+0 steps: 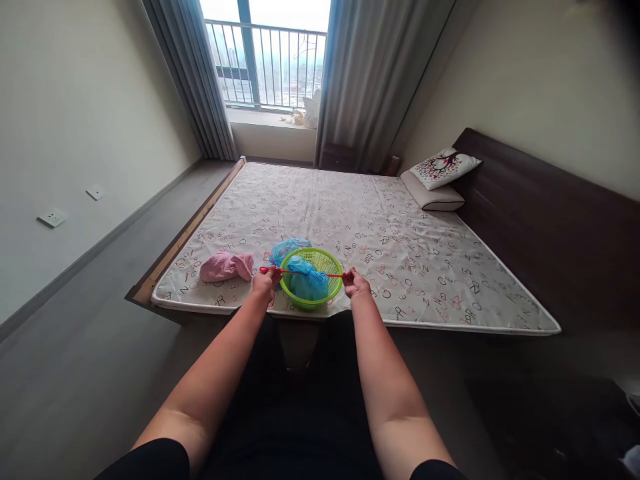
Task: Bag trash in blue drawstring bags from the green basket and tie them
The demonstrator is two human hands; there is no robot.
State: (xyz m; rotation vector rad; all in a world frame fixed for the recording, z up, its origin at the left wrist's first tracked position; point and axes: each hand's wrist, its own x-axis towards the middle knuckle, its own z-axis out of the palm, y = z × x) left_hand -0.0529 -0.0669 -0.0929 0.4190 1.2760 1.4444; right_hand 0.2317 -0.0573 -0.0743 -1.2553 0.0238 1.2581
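In the head view, both bare hands are at the lower centre of the frame, with a thin red cord (pixel 334 275) pulled nearly straight between them. The left hand (pixel 265 280) pinches the cord at its left end, a red bit poking out past the fingers; the right hand (pixel 356 283) grips the other end, its fingers closed. The cord crosses the gathered neck of a bulging light-blue plastic bag (pixel 309 285), which sits inside a round lime-green plastic basket (pixel 325 257) at the centre of the frame, below the middle. A second crumpled blue plastic bag (pixel 290 245) lies just behind the basket's upper-left rim, partly hidden by it. Left of the left hand lies a bunched pink fluffy cloth (pixel 223 267). All these rest on a pale mattress printed with black and red letters (pixel 390 233), the basket near its front edge. At the upper right, a white cushion with a colourful tree print (pixel 443 167) leans on a beige pillow (pixel 436 196) beside a dark brown headboard (pixel 530 183)
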